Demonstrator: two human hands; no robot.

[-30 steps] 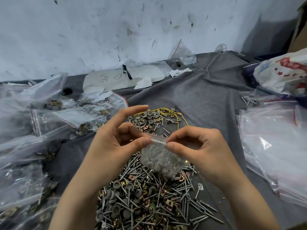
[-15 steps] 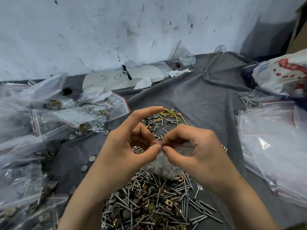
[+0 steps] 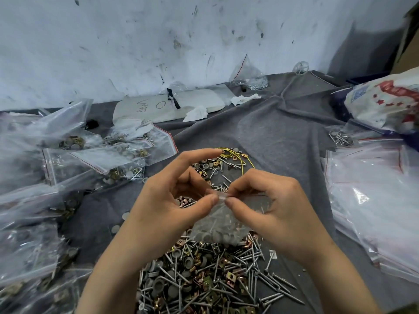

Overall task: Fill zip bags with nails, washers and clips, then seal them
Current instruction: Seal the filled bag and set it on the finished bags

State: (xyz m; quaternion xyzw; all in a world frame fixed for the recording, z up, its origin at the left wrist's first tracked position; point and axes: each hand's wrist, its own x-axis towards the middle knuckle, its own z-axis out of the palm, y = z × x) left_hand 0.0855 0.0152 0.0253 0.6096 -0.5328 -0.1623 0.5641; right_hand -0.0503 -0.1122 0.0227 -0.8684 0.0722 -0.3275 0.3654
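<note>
Hands, left hand (image 3: pixel 167 200) and right hand (image 3: pixel 269 205), pinch zip bag (image 3: pixel 217 225) top above nails (image 3: pixel 204 279).

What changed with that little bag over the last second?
The left hand and right hand slid their pinching thumbs towards each other along the top strip of the small zip bag, until they nearly meet. Neither hand let go. The bag still hangs over the loose pile of nails, washers and clips, and the filled bags on the left lie as before.
</note>
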